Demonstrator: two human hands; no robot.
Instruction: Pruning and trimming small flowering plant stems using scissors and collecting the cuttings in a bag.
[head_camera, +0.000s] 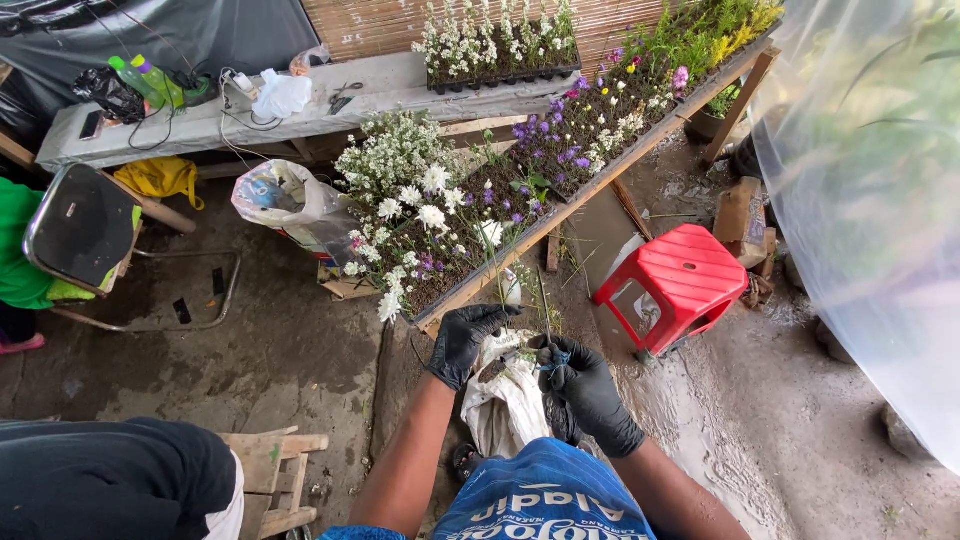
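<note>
Both my hands wear black gloves. My left hand (465, 340) pinches a thin green plant stem (497, 285) that rises toward the flower trays. My right hand (585, 385) is closed on small scissors (545, 352) with blue handles, their blades at the base of the stem. A white sack (505, 405) lies under my hands, over my lap.
A long wooden bench (590, 185) carries trays of white, purple and yellow flowering seedlings. A red plastic stool (680, 280) stands to the right, a clear plastic sheet (870, 200) beyond it. A plastic bag (290, 205), a metal chair (85, 230) and a low wooden stool (275, 470) lie left.
</note>
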